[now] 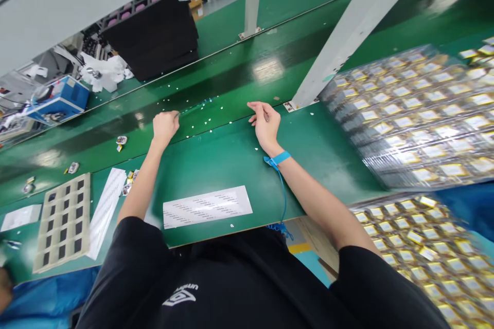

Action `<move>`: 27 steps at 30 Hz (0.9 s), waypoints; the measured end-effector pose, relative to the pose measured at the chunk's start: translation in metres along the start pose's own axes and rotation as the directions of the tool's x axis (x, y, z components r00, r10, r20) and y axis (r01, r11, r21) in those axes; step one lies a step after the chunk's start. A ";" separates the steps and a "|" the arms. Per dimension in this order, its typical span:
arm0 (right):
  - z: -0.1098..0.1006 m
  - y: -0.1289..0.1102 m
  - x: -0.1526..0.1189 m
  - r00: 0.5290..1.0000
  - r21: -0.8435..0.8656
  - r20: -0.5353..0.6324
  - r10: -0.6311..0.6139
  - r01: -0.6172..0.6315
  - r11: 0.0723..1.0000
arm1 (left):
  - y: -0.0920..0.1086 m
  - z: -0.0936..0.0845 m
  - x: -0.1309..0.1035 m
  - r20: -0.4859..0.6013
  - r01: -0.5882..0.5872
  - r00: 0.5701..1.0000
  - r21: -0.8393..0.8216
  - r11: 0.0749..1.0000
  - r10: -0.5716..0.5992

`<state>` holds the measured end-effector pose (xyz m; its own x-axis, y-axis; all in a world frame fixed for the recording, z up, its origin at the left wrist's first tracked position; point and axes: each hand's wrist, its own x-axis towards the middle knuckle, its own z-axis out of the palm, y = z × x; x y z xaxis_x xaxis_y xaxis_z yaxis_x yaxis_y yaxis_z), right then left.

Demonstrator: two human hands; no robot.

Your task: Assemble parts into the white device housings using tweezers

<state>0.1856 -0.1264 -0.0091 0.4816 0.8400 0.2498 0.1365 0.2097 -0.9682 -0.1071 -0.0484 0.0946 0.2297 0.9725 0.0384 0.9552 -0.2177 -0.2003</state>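
Note:
My left hand (pixel 165 127) is closed over the far part of the green bench. From its fingers a thin clear strip (pixel 198 106) with bluish glints stretches to the right. My right hand (pixel 267 124) hovers across from it, fingers loosely bent and a little apart, with nothing visible in them. A blue wrist strap (pixel 278 158) circles my right wrist, its cord hanging to the bench edge. Between my forearms lies a white label sheet (pixel 208 207) with rows of small print. Small white scraps are scattered past my hands.
On the right stand stacked clear trays (pixel 412 113) of yellow-edged parts, with another filled tray (pixel 428 252) below. To the left are a beige compartment tray (pixel 64 223) and a second printed sheet (pixel 106 211). A white post (pixel 347 36) rises beyond my right hand.

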 end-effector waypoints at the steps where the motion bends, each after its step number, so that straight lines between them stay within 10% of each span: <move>1: 0.000 0.001 0.001 1.000 0.002 -0.011 0.003 -0.003 1.000 | -0.001 -0.006 -0.005 -0.014 0.018 1.000 0.005 1.000 -0.018; 6: 0.000 0.010 0.007 0.998 0.024 -0.052 0.025 -0.024 0.999 | 0.008 -0.023 -0.066 -0.023 0.011 1.000 0.034 0.999 -0.010; 13: 0.000 0.019 0.011 0.998 0.041 -0.054 0.040 -0.038 0.998 | 0.063 -0.001 -0.140 0.164 -0.202 0.965 -0.034 0.979 0.205; 19: 0.001 0.017 0.009 0.997 0.059 -0.064 0.045 -0.042 0.997 | 0.095 0.015 -0.087 0.223 -0.246 0.941 -0.062 0.967 0.254; 27: 0.002 0.012 0.008 0.996 0.081 -0.079 0.044 -0.038 0.996 | 0.076 -0.007 0.013 0.098 -0.075 0.992 -0.022 0.997 0.077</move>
<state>0.1895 -0.1161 -0.0185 0.5543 0.8061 0.2073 0.0477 0.2178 -0.9748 -0.0302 -0.0525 0.0868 0.2828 0.9564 -0.0729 0.9393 -0.2915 -0.1808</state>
